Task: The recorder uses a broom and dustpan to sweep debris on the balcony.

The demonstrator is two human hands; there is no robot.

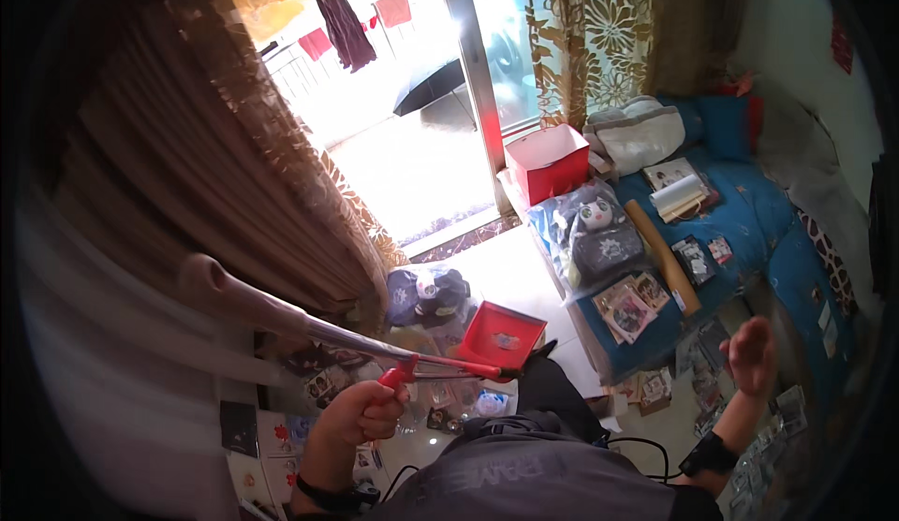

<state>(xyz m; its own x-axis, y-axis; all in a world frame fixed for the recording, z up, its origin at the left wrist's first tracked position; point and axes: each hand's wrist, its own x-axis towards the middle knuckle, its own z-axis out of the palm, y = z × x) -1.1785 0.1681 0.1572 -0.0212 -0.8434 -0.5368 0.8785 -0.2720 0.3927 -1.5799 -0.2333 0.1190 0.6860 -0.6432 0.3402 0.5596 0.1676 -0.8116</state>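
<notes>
My left hand (363, 412) is closed around the red grip of a long pole-like tool (346, 336), whose exact kind I cannot make out. It has a thick brown end to the left, a grey shaft and a thin red part reaching right. That red part passes in front of a shallow red box or lid (504, 341) low by my legs. My right hand (750, 356) is raised off to the right, beside the bed, with its fingers apart from any object; it is slightly blurred.
A blue-covered bed (749, 217) holds a red open box (552, 165), a plastic-wrapped plush doll (595, 231), a cardboard tube (663, 257) and printed cards (626, 310). Bagged items (428, 294) lie on the floor. Brown curtains (187, 156) hang left of the bright doorway. A black cable (646, 441) shows near my waist.
</notes>
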